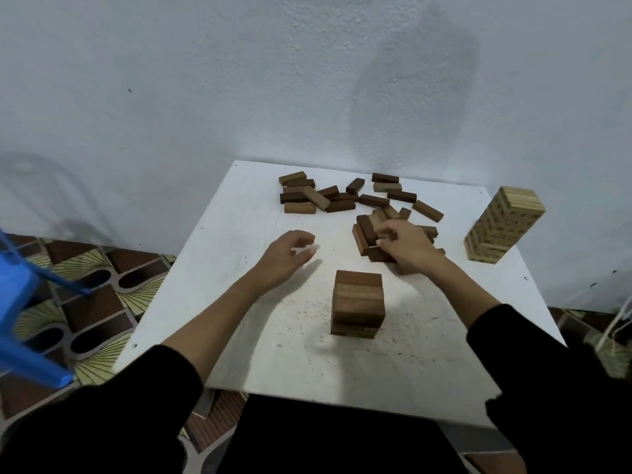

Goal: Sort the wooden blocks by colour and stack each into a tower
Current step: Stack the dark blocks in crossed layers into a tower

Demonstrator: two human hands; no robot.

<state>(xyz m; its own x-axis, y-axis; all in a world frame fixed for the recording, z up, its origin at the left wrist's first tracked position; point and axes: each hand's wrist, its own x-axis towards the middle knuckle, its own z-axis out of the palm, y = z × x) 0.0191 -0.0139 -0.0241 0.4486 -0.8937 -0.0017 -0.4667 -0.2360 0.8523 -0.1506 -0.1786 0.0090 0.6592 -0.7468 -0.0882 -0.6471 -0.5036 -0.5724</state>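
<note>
The right hand [407, 246] has its grip pinched on a brown block [367, 249] in the pile, while the left hand [287, 254] hovers loose-fingered and empty over the tabletop [239, 336].

Home room, patterned floor tiles [102, 302], blue plastic stool [20, 302], small white table [444, 354], bare wall [239, 80]

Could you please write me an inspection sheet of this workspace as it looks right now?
Surface: white table, scuffed and speckled with dark marks.
Job's things: short dark-wood tower near the front; tall light-wood tower at the far right; loose dark blocks scattered at the back.
Clutter: nothing seen beyond the blocks.
Hands: left hand hovers open over the table, holding nothing; right hand grips blocks in the pile beside it.
Cables: white cord at the right edge.
Surroundings: pale wall, patterned floor, blue plastic stool at left.
</note>
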